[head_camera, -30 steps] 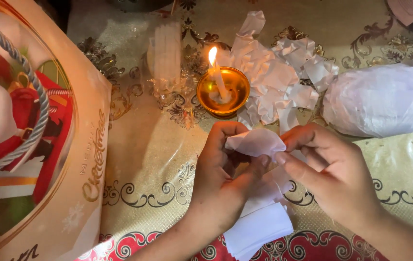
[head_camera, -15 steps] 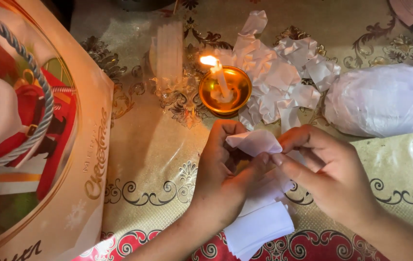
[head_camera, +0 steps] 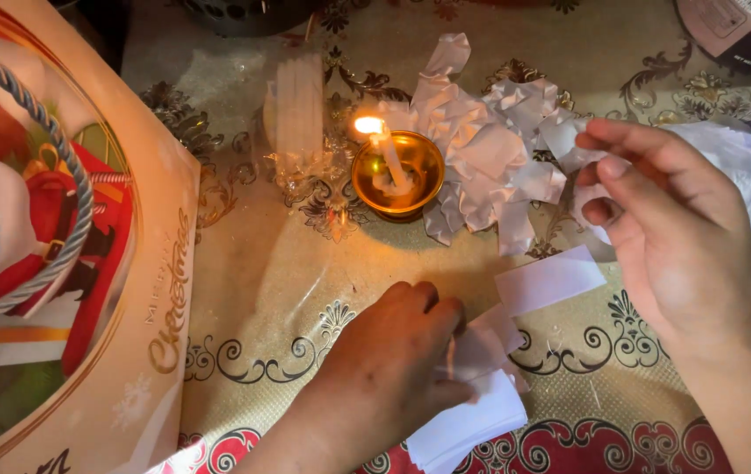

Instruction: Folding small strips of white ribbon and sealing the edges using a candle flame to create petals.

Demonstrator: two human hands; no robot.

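At lower centre, left hand (head_camera: 393,369) pins white slips (head_camera: 472,412) on bench (head_camera: 252,290); right hand (head_camera: 665,228), centre right, pinches plastic scrap (head_camera: 569,140) near candle (head_camera: 389,158); discarding apparently underway, next needs release onto pile (head_camera: 481,158).

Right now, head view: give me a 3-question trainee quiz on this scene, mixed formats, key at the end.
1. True or false: the candle in the brass bowl is lit.
2. Multiple choice: the left hand rests on A) the gift bag, B) the stack of white paper slips, C) the pile of crumpled white scraps.
3. Fill in: the right hand is raised off the table, pinching a thin piece of ____ film near the scraps.

Key:
1. True
2. B
3. clear plastic, as far as the view shows
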